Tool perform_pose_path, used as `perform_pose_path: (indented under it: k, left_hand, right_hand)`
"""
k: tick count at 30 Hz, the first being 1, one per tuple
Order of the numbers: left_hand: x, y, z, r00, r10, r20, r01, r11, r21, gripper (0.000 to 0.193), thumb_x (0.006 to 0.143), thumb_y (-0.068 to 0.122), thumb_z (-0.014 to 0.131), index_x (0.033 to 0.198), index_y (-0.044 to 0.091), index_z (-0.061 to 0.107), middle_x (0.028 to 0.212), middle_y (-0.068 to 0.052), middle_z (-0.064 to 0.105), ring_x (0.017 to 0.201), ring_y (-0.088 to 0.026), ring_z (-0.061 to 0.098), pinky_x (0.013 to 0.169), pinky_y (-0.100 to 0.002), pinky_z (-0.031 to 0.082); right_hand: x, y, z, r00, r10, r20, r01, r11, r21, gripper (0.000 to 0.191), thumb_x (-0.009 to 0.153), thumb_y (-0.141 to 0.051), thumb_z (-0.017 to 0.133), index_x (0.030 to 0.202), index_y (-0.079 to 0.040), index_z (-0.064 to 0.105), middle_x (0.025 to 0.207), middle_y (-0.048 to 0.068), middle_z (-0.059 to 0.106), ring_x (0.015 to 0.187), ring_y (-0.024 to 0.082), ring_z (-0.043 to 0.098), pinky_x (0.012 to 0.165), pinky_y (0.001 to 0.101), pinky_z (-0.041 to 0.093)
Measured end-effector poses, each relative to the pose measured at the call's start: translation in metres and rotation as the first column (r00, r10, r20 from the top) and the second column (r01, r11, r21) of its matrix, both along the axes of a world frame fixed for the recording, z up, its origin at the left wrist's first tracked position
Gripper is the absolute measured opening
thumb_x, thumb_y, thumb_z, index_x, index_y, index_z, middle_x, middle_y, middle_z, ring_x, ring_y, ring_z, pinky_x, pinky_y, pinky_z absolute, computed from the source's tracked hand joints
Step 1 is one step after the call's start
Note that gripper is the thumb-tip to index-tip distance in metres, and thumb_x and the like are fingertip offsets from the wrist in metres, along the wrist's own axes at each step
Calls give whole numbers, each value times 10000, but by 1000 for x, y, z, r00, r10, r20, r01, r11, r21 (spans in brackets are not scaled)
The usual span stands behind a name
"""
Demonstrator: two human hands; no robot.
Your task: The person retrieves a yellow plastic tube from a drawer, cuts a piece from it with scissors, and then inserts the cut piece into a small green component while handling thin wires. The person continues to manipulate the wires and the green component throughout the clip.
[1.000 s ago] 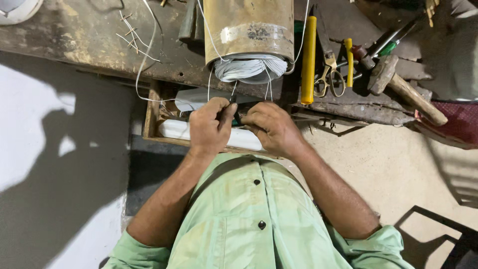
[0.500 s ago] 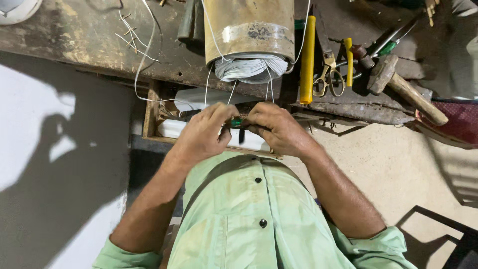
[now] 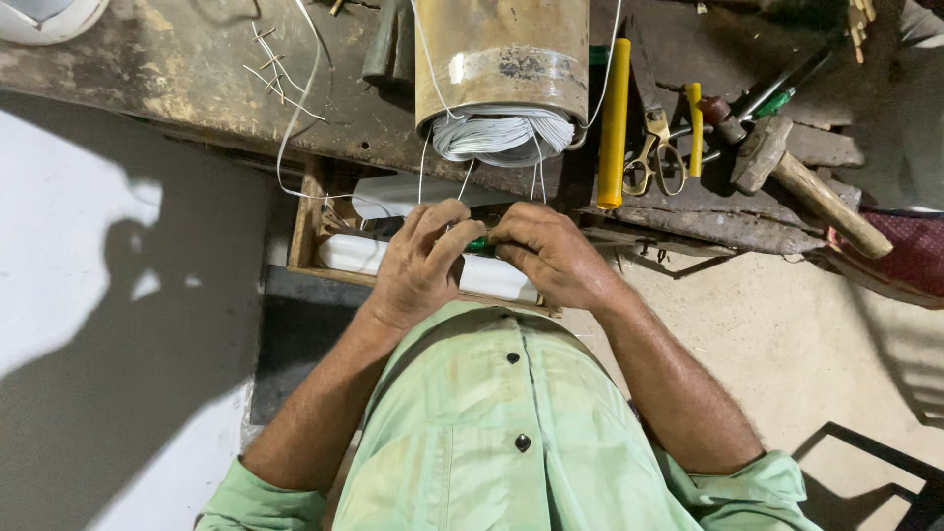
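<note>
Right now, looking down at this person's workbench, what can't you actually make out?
- Head view: the small green object is nearly covered by the left hand and right hand; its kind is unclear.
- Each hand's grip is hidden by its own curled fingers.
- The metal cylinder is cut off by the top edge.
- The open drawer is mostly hidden by the hands.
- Tools beyond the hammer sit in shadow.
</note>
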State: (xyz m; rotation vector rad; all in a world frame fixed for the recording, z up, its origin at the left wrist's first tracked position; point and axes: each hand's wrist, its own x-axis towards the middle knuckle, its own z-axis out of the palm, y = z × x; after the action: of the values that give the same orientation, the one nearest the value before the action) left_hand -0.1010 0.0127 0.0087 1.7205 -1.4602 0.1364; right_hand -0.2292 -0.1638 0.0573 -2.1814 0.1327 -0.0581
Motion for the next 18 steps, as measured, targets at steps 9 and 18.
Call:
perform_pose_path:
  k: [9,18]
  left_hand:
    - [-11,3,11,997,-20,73,28,993,-112,227,812,16,729,1021,96,692,1049,-101,624,949,-279,680,772,-384,597]
    - [3,-34,27,642,349,-683,-79,916,393,197,911,131,776,809,-19,700,592,-85,634,497,-116,585,454,-314,451]
  right_hand:
    - [-3,-5,-3,997,-68,-23,71,987,145,128,936,-51,706,1060,-23,723,973,73,685,899,206,683,767,344,560]
    - [-14,-3,-17,939,12,343,66,975,-214,281,819,2,764,1087,-42,693,1053,121,669,1005,335,657,874,436,541]
